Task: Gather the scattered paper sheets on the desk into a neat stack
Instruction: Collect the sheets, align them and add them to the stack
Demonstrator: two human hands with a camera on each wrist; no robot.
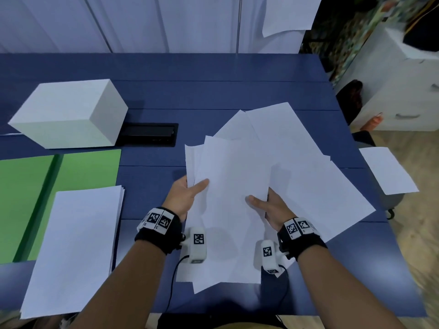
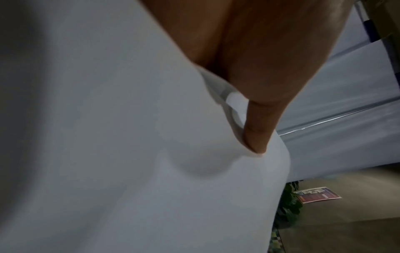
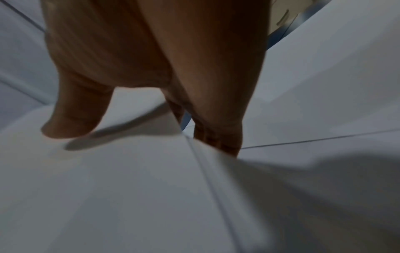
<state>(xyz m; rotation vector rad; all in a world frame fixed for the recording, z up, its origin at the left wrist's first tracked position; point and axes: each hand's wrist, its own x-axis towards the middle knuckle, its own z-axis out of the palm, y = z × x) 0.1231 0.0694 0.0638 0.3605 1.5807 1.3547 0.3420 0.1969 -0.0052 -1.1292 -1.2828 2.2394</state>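
Observation:
A loose bundle of white paper sheets [image 1: 228, 186] is held between both hands above the blue desk [image 1: 213, 91]. My left hand [image 1: 187, 193] grips its left edge, thumb on top and fingers hidden underneath. My right hand [image 1: 268, 205] grips the right edge the same way. The left wrist view shows the thumb [image 2: 257, 126] pressing into the paper [image 2: 108, 137]. In the right wrist view the thumb [image 3: 73, 119] lies on the sheets [image 3: 129, 188]. More sheets [image 1: 308, 176] lie fanned on the desk under and right of the bundle. A squared stack of paper [image 1: 73, 245] rests at the left.
A white box [image 1: 69, 112] stands at the back left beside a black cable hatch [image 1: 149, 134]. A green folder [image 1: 59, 186] lies under the left stack. One sheet [image 1: 387, 172] overhangs the desk's right edge. Drawers [image 1: 403, 91] stand at the right.

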